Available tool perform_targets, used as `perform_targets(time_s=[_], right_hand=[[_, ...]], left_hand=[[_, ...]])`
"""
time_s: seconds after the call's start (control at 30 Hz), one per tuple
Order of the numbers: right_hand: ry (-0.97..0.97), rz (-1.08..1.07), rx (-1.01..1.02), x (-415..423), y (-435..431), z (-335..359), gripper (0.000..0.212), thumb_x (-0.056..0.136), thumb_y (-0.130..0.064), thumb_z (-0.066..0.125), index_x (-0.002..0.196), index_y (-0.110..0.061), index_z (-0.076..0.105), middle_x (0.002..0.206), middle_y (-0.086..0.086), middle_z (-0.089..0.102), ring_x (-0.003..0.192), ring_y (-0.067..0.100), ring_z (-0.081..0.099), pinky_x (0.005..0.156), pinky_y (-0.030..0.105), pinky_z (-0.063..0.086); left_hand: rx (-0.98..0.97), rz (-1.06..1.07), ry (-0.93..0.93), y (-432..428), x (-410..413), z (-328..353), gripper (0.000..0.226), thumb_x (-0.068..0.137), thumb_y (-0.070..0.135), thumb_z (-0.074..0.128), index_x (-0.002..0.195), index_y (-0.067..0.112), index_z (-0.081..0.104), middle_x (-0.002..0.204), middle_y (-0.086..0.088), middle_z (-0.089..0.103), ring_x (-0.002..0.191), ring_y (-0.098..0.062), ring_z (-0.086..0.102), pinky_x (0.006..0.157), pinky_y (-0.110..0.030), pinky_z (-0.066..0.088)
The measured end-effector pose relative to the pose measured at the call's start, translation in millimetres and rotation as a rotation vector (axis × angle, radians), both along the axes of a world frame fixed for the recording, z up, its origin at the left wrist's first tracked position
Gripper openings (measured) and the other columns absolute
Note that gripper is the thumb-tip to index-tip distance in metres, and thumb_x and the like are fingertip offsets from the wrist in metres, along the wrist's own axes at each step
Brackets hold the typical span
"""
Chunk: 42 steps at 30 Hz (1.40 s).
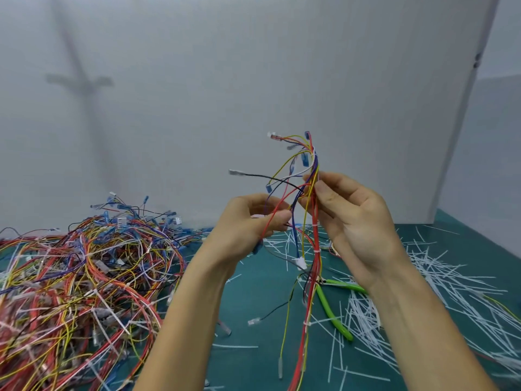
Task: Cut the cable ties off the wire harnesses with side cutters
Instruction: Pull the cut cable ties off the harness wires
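Observation:
I hold one wire harness [310, 170] of red, yellow, blue and black wires upright above the green mat. My right hand [352, 218] pinches its main bundle between thumb and fingers near the top. My left hand [248, 224] pinches a few branch wires lower down on the left. White cable ties [317, 250] still wrap the red trunk where it hangs below my hands. The side cutters [332, 311], with bright green handles, lie on the mat beneath my right wrist, and neither hand touches them.
A big tangled heap of harnesses [79, 283] fills the left of the green mat [253, 292]. Several cut white tie strips [451, 280] are scattered on the right. A white wall panel [253, 80] stands close behind.

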State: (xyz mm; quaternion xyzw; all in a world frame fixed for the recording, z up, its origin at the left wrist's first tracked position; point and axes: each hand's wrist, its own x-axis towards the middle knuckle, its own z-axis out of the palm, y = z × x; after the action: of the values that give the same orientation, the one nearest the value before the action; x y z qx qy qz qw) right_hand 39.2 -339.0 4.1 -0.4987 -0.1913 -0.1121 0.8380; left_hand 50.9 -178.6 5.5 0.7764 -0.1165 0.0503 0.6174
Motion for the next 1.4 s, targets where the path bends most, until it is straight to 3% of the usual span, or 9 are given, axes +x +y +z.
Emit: perform_targets(time_s=[0.17, 0.3, 0.37, 0.57, 0.7, 1.0, 1.13, 1.3, 1.4], right_hand=[[-0.029, -0.038, -0.067, -2.4, -5.7, 1.8, 0.024, 0.089, 0.008, 0.057, 0.100, -0.009, 0.071, 0.088, 0.001, 0.076, 0.085, 0.015, 0.071, 0.081, 0.023, 0.056], [-0.044, -0.190, -0.164, -1.5, -4.4, 0.9, 0.028, 0.088, 0.009, 0.062, 0.091, -0.016, 0.074, 0.083, 0.001, 0.077, 0.076, 0.017, 0.073, 0.074, 0.022, 0.057], [-0.052, -0.236, -0.190, -0.5, -2.5, 0.6, 0.029, 0.087, 0.009, 0.064, 0.089, -0.018, 0.074, 0.081, 0.000, 0.078, 0.072, 0.017, 0.074, 0.071, 0.020, 0.057], [-0.080, -0.353, -0.231, 1.8, 2.3, -1.5, 0.028, 0.086, 0.005, 0.067, 0.088, -0.022, 0.074, 0.082, -0.002, 0.078, 0.077, 0.015, 0.075, 0.071, 0.020, 0.056], [-0.064, -0.429, -0.240, 4.0, 4.4, -3.5, 0.020, 0.081, -0.003, 0.076, 0.079, -0.022, 0.075, 0.082, 0.000, 0.077, 0.082, 0.019, 0.074, 0.081, 0.033, 0.058], [-0.145, -0.276, -0.349, -0.9, 3.1, -1.4, 0.022, 0.091, -0.004, 0.065, 0.093, -0.023, 0.076, 0.094, -0.004, 0.078, 0.094, 0.008, 0.071, 0.081, 0.018, 0.054], [-0.070, -0.335, -0.486, -2.3, 0.3, 0.6, 0.014, 0.091, -0.012, 0.066, 0.085, -0.021, 0.075, 0.082, -0.007, 0.076, 0.070, -0.001, 0.065, 0.064, 0.015, 0.052], [0.015, -0.227, -0.948, -0.4, -0.6, -5.8, 0.015, 0.088, -0.035, 0.070, 0.095, -0.024, 0.078, 0.086, -0.014, 0.076, 0.083, -0.001, 0.069, 0.084, 0.027, 0.054], [-0.007, -0.126, -0.929, -0.8, 13.0, -10.7, 0.017, 0.091, -0.025, 0.070, 0.104, -0.018, 0.078, 0.096, -0.004, 0.077, 0.095, 0.009, 0.071, 0.095, 0.038, 0.053]], left_hand=[[-0.064, 0.087, -0.066, 5.1, -1.0, 1.9, 0.006, 0.081, 0.015, 0.077, 0.085, 0.014, 0.074, 0.078, -0.009, 0.075, 0.071, -0.023, 0.062, 0.070, -0.038, 0.043], [-0.051, 0.193, -0.059, 10.5, -0.4, 6.9, 0.015, 0.086, 0.025, 0.073, 0.100, 0.022, 0.071, 0.105, 0.004, 0.071, 0.095, -0.010, 0.065, 0.064, -0.020, 0.047], [-0.076, 0.244, -0.121, 13.0, -3.0, 12.4, 0.010, 0.090, 0.028, 0.068, 0.096, 0.022, 0.068, 0.099, 0.005, 0.070, 0.094, -0.008, 0.065, 0.067, -0.020, 0.045], [0.067, -0.133, -0.134, 8.7, -16.1, 18.4, 0.032, 0.074, 0.026, 0.082, 0.099, 0.013, 0.067, 0.094, -0.005, 0.076, 0.089, -0.018, 0.073, 0.081, -0.023, 0.055], [0.097, -0.118, -0.138, -5.7, -13.4, 11.5, 0.032, 0.072, 0.022, 0.085, 0.098, 0.016, 0.068, 0.089, 0.000, 0.077, 0.074, -0.010, 0.072, 0.059, -0.016, 0.051], [-0.236, 0.083, -0.238, -12.4, -7.7, 9.5, 0.018, 0.077, 0.009, 0.080, 0.092, 0.008, 0.070, 0.074, -0.002, 0.076, 0.068, -0.013, 0.073, 0.056, -0.013, 0.049], [-0.459, 0.201, -0.223, -3.3, -4.5, 11.2, 0.017, 0.078, 0.007, 0.079, 0.091, 0.011, 0.069, 0.074, -0.001, 0.075, 0.066, -0.015, 0.073, 0.055, -0.016, 0.050], [-0.711, 0.261, -0.199, 2.3, 1.0, 11.0, 0.018, 0.082, 0.006, 0.076, 0.097, 0.008, 0.067, 0.074, 0.001, 0.074, 0.069, -0.013, 0.073, 0.055, -0.016, 0.050], [-0.811, 0.235, -0.172, 0.3, 3.3, 8.7, 0.022, 0.083, 0.006, 0.074, 0.104, 0.004, 0.066, 0.077, 0.000, 0.072, 0.069, -0.010, 0.072, 0.054, -0.014, 0.049]])
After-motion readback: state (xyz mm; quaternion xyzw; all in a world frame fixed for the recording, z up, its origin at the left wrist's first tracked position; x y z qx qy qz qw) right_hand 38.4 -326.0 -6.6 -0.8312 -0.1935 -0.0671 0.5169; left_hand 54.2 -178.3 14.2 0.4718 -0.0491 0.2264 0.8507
